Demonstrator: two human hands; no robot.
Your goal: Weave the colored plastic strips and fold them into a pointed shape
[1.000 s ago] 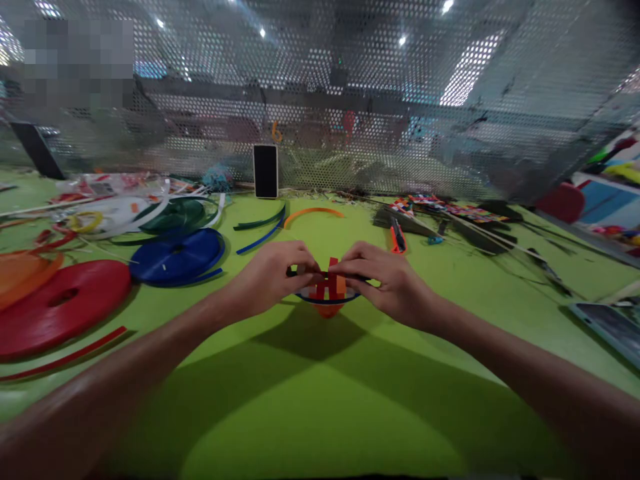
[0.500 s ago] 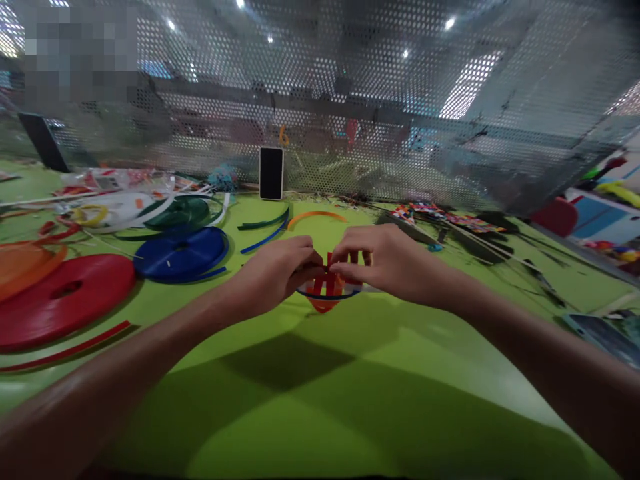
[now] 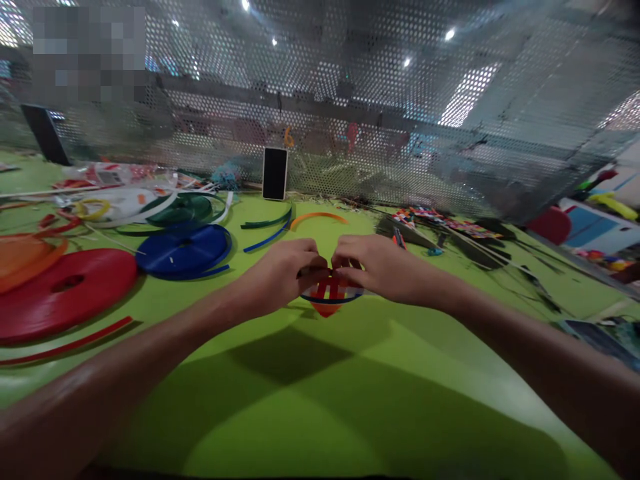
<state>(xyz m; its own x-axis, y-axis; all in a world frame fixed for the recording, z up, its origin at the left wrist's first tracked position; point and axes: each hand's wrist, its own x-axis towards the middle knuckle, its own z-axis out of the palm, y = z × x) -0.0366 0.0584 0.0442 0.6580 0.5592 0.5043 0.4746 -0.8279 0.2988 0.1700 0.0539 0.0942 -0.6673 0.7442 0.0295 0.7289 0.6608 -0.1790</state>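
Observation:
A small woven piece of plastic strips (image 3: 327, 308) in red, orange, white and blue is between my hands, its pointed end toward me. My left hand (image 3: 293, 272) pinches its upper edge from the left, fingers closed. From the right, my right hand (image 3: 373, 267) pinches the same edge, the two sets of fingertips nearly meeting. My fingers hide the top of the weave. Beyond my hands, an orange strip (image 3: 320, 215) curves on the green table (image 3: 310, 413), with a blue strip (image 3: 265, 239) and a green strip (image 3: 263, 223) to its left.
Coils of red strip (image 3: 100, 287), blue strip (image 3: 185, 250) and orange strip (image 3: 25, 257) lie on the left. A black-screened device (image 3: 275, 173) stands against the perforated metal panel (image 3: 325, 100). Colourful woven pieces (image 3: 450, 220) lie at the back right, a phone-like object (image 3: 600, 337) at far right.
Both hands keep their pinch on the weave; my right fingers have come in closer to the left ones. The upright red strip end between them is now mostly hidden. The view shifts slightly.

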